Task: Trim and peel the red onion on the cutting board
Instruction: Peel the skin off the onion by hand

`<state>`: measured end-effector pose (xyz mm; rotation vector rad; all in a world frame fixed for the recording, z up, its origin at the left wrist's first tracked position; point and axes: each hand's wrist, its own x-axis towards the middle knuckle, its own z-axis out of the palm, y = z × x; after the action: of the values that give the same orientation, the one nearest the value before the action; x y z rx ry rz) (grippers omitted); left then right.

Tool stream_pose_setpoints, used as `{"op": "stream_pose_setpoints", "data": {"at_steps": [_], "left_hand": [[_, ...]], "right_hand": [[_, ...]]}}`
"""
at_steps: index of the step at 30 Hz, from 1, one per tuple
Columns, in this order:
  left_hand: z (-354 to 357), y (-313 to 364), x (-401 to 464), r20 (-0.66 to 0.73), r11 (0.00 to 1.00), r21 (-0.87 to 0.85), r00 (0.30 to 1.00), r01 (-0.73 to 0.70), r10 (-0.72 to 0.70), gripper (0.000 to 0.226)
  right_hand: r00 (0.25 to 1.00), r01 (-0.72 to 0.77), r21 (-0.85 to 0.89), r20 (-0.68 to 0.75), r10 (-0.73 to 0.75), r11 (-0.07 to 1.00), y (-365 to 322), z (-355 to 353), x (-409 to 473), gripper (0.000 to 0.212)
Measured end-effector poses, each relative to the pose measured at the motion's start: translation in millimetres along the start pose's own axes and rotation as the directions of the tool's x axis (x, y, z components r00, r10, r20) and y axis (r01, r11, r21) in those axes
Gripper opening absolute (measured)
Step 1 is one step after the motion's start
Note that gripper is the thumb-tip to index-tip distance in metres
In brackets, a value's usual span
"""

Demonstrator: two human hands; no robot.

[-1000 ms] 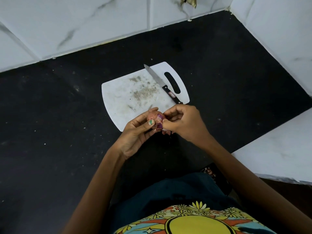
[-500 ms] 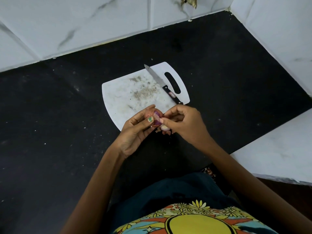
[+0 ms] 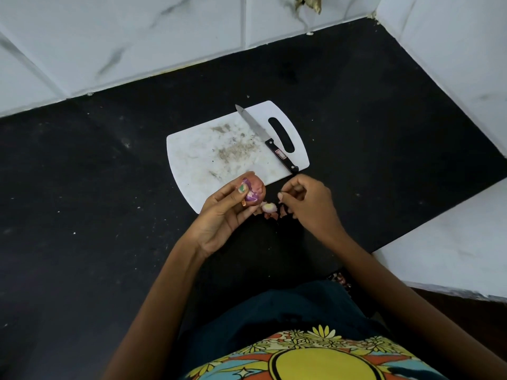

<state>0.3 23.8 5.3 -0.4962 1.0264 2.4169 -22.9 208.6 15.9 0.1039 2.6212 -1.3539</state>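
Observation:
My left hand (image 3: 227, 212) grips the small red onion (image 3: 255, 191) just over the near edge of the white cutting board (image 3: 203, 157); purple flesh shows where skin is gone. A short way to the right, my right hand (image 3: 308, 204) has curled fingers, thumb and forefinger pinching what looks like a thin sliver of onion skin. A pale cut-off onion end (image 3: 268, 207) and bits of peel (image 3: 275, 215) lie on the black counter between my hands. The knife (image 3: 263, 135) lies on the board's right side, its black handle towards me.
The black counter (image 3: 96, 187) runs to white tiled walls at the back (image 3: 137, 37) and right. A white ledge (image 3: 452, 242) stands at the near right. The board's surface is stained with grey-brown marks.
My right hand has pulled away from the onion to the right. The left hand has turned the onion slightly, and the cut end on the counter has come into sight.

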Motion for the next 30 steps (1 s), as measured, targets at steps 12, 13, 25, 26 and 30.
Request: {"op": "stream_pose_setpoints", "data": {"at_steps": [12,13,25,26,30], "left_hand": [[6.2,-1.8,-1.8,-0.069,0.992,0.122,0.997,-0.017,0.026,0.041],[7.1,-1.7,-2.1,-0.076,0.991,0.135,0.997,-0.023,0.034,0.041],[8.9,-3.8,-3.4,-0.084,0.982,0.179,0.994,-0.057,0.073,0.047],[8.4,-4.1,-3.3,-0.085,0.982,0.179,0.994,-0.056,0.072,0.047],[8.2,-4.9,-3.5,-0.077,0.981,0.187,0.995,-0.049,0.065,0.044]], "right_hand": [[0.982,0.067,0.171,0.165,-0.096,0.983,-36.4,-9.7,-11.2,0.027],[0.984,0.072,0.159,0.151,-0.096,0.985,-36.9,-8.8,-11.0,0.028],[0.992,0.066,0.126,0.097,-0.078,0.990,-38.6,-4.0,-13.3,0.020],[0.992,0.066,0.125,0.100,-0.079,0.990,-37.7,-3.7,-13.2,0.018],[0.996,0.064,0.147,0.048,-0.072,0.987,-33.7,-4.8,-12.6,0.013]]}}
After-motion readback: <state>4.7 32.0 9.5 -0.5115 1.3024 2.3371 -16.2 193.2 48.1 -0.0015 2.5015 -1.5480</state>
